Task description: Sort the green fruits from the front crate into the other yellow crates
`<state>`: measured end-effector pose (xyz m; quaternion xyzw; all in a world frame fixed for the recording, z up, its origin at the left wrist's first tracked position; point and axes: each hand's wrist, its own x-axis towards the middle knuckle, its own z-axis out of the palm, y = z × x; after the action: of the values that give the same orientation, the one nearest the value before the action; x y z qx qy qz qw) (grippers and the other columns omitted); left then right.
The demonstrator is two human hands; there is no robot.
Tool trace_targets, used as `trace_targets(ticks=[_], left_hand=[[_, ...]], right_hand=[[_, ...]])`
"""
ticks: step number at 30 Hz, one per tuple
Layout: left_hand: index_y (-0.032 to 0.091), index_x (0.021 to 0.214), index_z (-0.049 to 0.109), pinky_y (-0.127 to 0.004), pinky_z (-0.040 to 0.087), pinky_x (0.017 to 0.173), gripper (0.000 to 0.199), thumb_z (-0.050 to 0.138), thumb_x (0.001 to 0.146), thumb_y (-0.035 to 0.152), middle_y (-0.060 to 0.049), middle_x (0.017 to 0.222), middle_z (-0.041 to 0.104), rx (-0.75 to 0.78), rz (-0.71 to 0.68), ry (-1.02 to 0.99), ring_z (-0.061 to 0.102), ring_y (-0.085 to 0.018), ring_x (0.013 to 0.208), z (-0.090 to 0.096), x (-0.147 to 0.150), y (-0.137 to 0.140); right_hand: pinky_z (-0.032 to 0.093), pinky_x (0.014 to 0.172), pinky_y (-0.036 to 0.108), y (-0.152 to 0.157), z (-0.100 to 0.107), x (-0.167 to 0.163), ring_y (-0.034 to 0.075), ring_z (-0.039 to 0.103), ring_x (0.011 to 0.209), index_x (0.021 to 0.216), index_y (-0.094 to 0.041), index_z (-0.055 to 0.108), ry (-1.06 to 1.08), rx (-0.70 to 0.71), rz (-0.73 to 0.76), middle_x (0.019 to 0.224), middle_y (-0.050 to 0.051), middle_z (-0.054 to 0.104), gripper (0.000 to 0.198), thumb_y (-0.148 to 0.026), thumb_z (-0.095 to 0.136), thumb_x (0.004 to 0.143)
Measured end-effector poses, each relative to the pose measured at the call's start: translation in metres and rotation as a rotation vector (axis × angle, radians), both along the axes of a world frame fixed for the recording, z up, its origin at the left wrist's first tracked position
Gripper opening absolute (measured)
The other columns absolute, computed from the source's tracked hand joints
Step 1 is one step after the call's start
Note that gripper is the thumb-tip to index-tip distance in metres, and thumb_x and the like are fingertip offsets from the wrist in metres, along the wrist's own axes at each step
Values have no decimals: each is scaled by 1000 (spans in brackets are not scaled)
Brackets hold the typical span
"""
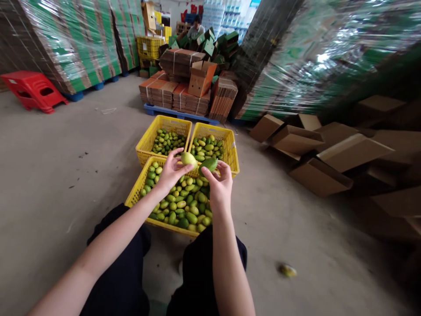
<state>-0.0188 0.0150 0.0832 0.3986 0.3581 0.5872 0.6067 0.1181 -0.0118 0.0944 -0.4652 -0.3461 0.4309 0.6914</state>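
Observation:
My left hand [171,172] is closed around a pale yellow-green lemon [188,160], pinched between thumb and fingers. Beside it, my right hand [221,184] grips a darker green lemon [209,165] the same way. Both fruits are held up close together above the near yellow crate [171,228], which is filled with green and yellowish lemons [191,217]. Just beyond stand two more yellow crates, one at the left [144,155] and one at the right [234,151], each with lemons inside. My forearms hide part of the near crate.
Flattened cartons [190,98] are stacked on a blue pallet [154,109] behind the crates; a person [196,29] is farther back. A red stool [34,90] stands left. Open cardboard boxes [297,140] lie right. One blurred fruit [287,270] is on the floor. Wrapped pallets [75,39] flank the space.

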Motion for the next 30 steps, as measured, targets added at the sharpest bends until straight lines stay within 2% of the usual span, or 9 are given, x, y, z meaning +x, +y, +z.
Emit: trace_targets(ticks=[2, 4, 8, 12, 16, 20, 22, 25, 30], left_hand=[[24, 114, 52, -26, 52, 79, 71, 91, 54, 30, -2, 102, 67, 115, 29, 137, 65, -14, 87, 2, -1, -3], [22, 105, 56, -26, 51, 79, 61, 90, 56, 31, -4, 105, 66, 184, 29, 228, 63, -15, 89, 3, 0, -6], [20, 98, 61, -29, 51, 85, 48, 87, 60, 30, -4, 105, 67, 201, -22, 231, 63, -17, 94, 2, 0, -7], [18, 103, 65, -34, 51, 92, 41, 81, 68, 29, -6, 110, 69, 24, -80, 22, 66, -20, 100, 4, -4, -3], [20, 110, 64, -32, 53, 90, 32, 68, 80, 30, -5, 113, 70, -142, -137, -276, 68, -18, 98, 9, -8, 4], [21, 108, 63, -21, 52, 58, 33, 58, 88, 48, -2, 93, 71, -234, -169, -416, 62, -8, 61, 16, -6, 9], [20, 96, 62, -16, 37, 39, 32, 61, 86, 50, 2, 77, 65, -231, -138, -457, 45, -2, 41, 18, -2, 11], [18, 78, 56, -15, 22, 30, 31, 64, 85, 47, 6, 67, 57, -239, -133, -522, 30, 1, 33, 21, 6, 13], [16, 84, 61, -14, 40, 43, 31, 51, 96, 43, 2, 70, 59, -283, -77, -639, 51, -4, 48, 25, 24, 14]], right_hand=[[52, 75, 23, -1, 0, 1, 11, 62, 85, 94, -28, 61, -43, 55, -34, 101, -4, 65, 45, -22, 84, 56], [51, 76, 24, -1, -1, 1, 11, 62, 84, 95, -29, 60, -17, 84, -27, 101, -5, 64, 46, -19, 83, 57], [51, 79, 26, -2, -2, -1, 12, 62, 86, 92, -27, 60, -16, 135, -1, 99, -4, 65, 39, -17, 79, 59], [52, 78, 27, 0, 1, 1, 13, 63, 82, 90, -27, 63, 125, 71, 63, 94, -5, 68, 34, -19, 77, 60], [54, 69, 30, 3, 4, 3, 16, 65, 74, 81, -24, 67, 382, -76, 245, 88, 0, 73, 19, -32, 70, 64], [46, 48, 26, 5, 6, -4, 10, 57, 52, 83, -23, 66, 428, -102, 308, 84, -1, 72, 24, -43, 68, 70], [34, 37, 23, 6, 7, -10, 6, 45, 40, 79, -24, 62, 406, -72, 255, 72, -5, 66, 24, -44, 72, 70], [24, 32, 22, 12, 8, -17, 4, 35, 36, 70, -24, 58, 405, -57, 204, 61, -8, 59, 28, -45, 76, 69], [37, 41, 21, 24, 6, -20, 8, 52, 48, 71, -20, 66, 354, -110, 142, 62, -3, 64, 32, -51, 74, 68]])
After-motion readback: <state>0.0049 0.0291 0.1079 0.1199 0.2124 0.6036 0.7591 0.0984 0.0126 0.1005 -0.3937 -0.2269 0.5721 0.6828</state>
